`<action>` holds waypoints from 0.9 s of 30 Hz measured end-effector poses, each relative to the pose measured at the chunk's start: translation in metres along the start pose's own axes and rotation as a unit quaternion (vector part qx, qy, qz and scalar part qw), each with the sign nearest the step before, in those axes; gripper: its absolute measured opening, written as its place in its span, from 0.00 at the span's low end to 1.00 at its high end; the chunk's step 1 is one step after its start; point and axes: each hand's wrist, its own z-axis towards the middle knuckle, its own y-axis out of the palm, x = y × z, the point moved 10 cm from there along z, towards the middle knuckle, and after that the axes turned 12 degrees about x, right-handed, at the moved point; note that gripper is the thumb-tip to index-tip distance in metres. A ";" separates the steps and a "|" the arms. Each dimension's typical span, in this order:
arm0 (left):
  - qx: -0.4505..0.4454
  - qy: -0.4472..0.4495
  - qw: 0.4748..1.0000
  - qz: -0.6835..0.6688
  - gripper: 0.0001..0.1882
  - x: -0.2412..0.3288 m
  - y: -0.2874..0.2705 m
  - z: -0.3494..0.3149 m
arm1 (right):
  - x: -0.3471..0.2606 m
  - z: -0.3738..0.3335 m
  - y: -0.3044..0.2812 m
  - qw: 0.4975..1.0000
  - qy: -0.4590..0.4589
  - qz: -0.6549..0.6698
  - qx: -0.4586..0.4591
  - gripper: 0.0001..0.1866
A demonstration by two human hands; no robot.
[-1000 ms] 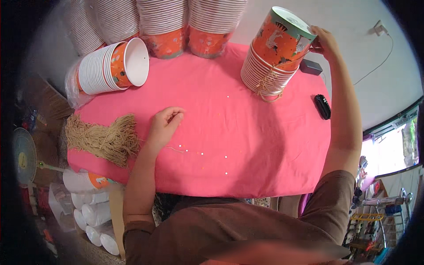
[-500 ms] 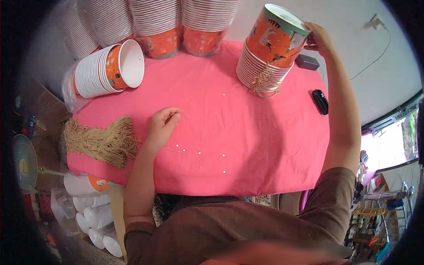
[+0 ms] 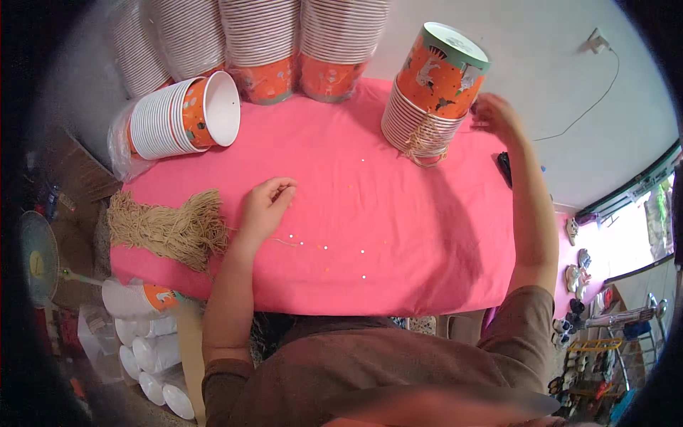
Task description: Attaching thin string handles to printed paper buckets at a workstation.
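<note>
An upside-down orange paper bucket with a green band tops a nested stack of white-rimmed buckets at the far right of the table. Tan strings hang down the stack's near side. Just right of it is my right hand, fingers curled; what they hold, if anything, is too small to make out. Left of the middle, my left hand rests over the cloth with loosely curled fingers and nothing visible in them. A hank of tan string lies left of that wrist, one loose end on the cloth.
Pink cloth covers the table. Another nested bucket stack lies on its side at the far left. Tall bagged bucket stacks line the back. A black case sits near the right edge. White dots are scattered on the cloth.
My right hand has come down from the top bucket's upper rim to beside the stack's lower part. My left hand has stayed nearly still. The view has shifted slightly.
</note>
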 end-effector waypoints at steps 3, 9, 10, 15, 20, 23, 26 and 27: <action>-0.010 0.011 1.000 -0.010 0.09 0.011 0.000 -0.002 | 0.025 -0.027 -0.012 0.967 -0.063 -0.233 0.085 0.17; 0.011 0.048 0.998 -0.044 0.08 0.019 0.002 -0.005 | 0.024 -0.073 0.094 0.822 -0.250 -0.509 -0.056 0.14; 0.023 0.062 0.997 -0.038 0.08 0.019 -0.001 -0.005 | 0.018 -0.090 0.131 0.815 -0.277 -0.501 -0.089 0.14; 0.164 0.152 0.973 0.057 0.09 0.054 -0.048 0.002 | 0.004 -0.160 0.297 0.800 -0.442 -0.350 -0.206 0.13; 0.314 0.254 0.893 0.197 0.16 0.092 -0.141 0.018 | 0.002 -0.194 0.436 0.833 -0.483 -0.156 -0.223 0.21; 0.333 0.288 0.839 0.318 0.22 0.093 -0.170 0.043 | 0.010 -0.167 0.492 0.896 -0.409 0.019 -0.172 0.18; 0.268 0.233 0.802 0.480 0.28 0.057 -0.185 0.069 | 0.012 -0.162 0.532 0.925 -0.271 0.006 -0.265 0.13; 0.267 0.227 0.804 0.480 0.28 0.052 -0.186 0.070 | 0.014 -0.160 0.528 0.925 -0.268 0.004 -0.269 0.13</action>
